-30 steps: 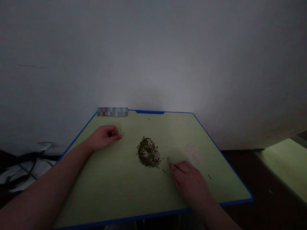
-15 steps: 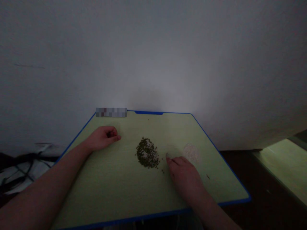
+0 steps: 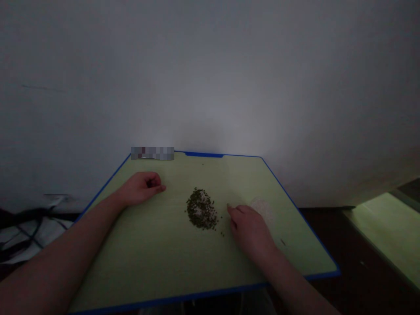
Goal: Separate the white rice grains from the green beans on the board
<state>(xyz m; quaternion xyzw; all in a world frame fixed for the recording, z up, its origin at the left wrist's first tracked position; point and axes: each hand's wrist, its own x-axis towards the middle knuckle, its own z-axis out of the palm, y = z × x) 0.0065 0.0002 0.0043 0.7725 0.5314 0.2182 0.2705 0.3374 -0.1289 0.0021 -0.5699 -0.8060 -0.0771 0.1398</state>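
A mixed heap of small green beans and pale rice-like grains (image 3: 201, 209) lies in the middle of the pale tabletop (image 3: 157, 258). Left of it, my left hand (image 3: 141, 188) rests on the table with fingers curled in, thumb stretched forward and nothing visible inside. My right hand (image 3: 252, 229) is on the other side, its fingers bent and closed, one fingertip pointing at the heap without touching it. Whatever these fingers may hold is hidden. Behind the right hand is a flat patch of pale grains (image 3: 263, 209), partly covered by it. A few loose beans (image 3: 222, 234) lie between heap and right hand.
Blue edging (image 3: 203, 154) runs round the table, which stands against a pale wall (image 3: 210, 78). A blurred-out strip (image 3: 152, 153) lies at the back left corner. Dark cables (image 3: 29, 229) are at far left. A small dark sliver (image 3: 283, 242) lies at right.
My right hand has shifted slightly up and away from me, covering more of the pale grain patch. My left hand stays put. The camera view has moved a little.
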